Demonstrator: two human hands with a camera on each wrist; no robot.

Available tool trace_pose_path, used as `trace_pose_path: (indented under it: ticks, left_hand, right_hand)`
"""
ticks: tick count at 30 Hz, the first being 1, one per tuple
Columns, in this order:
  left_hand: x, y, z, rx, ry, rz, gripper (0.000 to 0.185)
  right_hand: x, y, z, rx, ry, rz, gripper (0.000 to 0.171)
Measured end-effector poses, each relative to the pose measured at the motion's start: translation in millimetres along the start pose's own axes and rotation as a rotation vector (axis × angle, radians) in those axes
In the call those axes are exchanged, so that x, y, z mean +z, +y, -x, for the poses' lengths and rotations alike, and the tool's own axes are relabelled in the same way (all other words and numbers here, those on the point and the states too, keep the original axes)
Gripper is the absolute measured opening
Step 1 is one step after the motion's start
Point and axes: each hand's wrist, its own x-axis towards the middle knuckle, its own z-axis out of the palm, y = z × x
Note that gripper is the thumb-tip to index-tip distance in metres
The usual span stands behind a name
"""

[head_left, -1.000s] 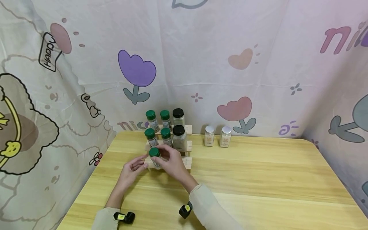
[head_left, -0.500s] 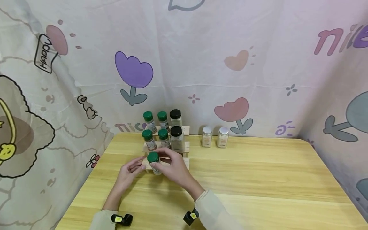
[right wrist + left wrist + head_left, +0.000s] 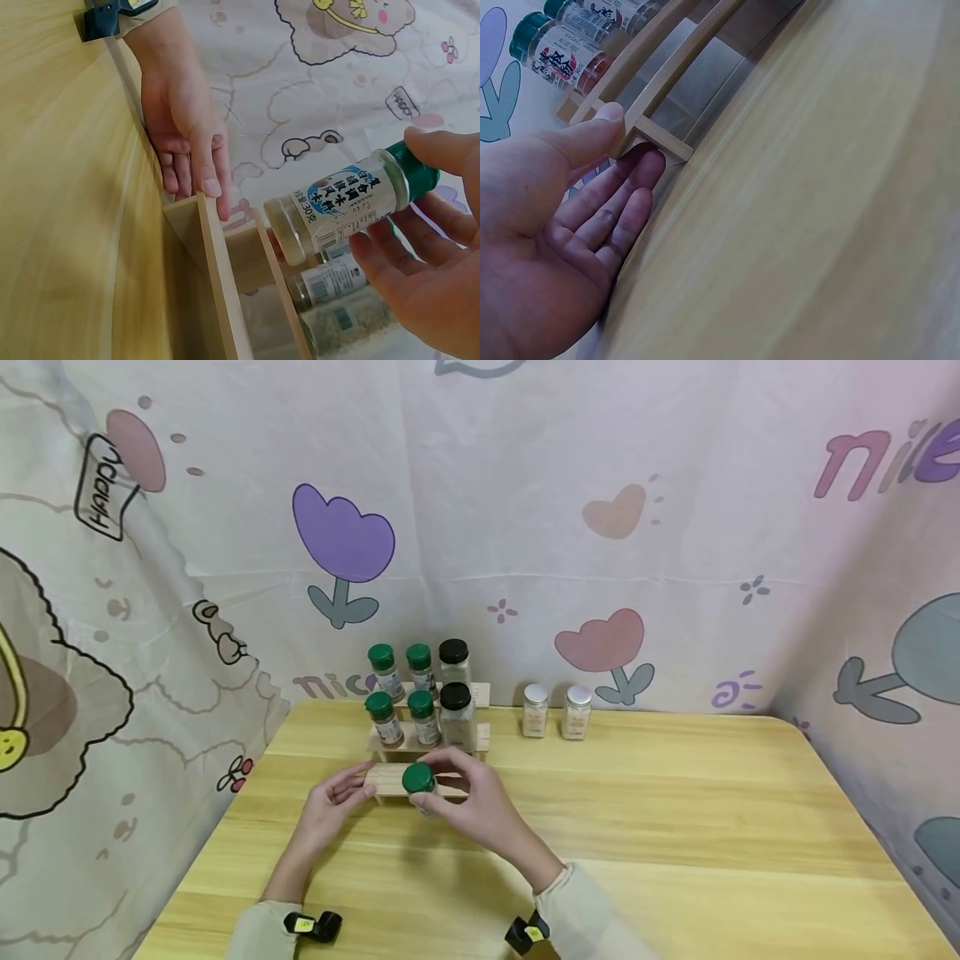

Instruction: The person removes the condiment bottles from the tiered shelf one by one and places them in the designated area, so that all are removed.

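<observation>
The right hand is pinching a green-capped jar by its cap end, fingers curled round it, holding it tilted just above the rack's front tier. The left hand is lying with fingers nearly straight, thumb and fingertips touching the rack's left end. Five more jars are standing on the rear tiers, two white-capped jars on the table.

My right grip shows a green-capped jar with a blue-and-white label, above a pale wooden rack on the yellow-grained tabletop, and beyond it stand green-lidded, black-lidded and white-lidded jars before a pale curtain printed with purple and pink tulips.
</observation>
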Motion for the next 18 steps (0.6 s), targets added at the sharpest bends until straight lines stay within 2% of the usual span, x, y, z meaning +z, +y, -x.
trace_pose_path:
  ticks: [18]
  left_hand:
    - [-0.4,-2.5,-0.3,0.022,0.005,0.019,0.045]
  right_hand:
    - [-47.6,-0.8,30.5,-0.006,0.100,0.080,0.040]
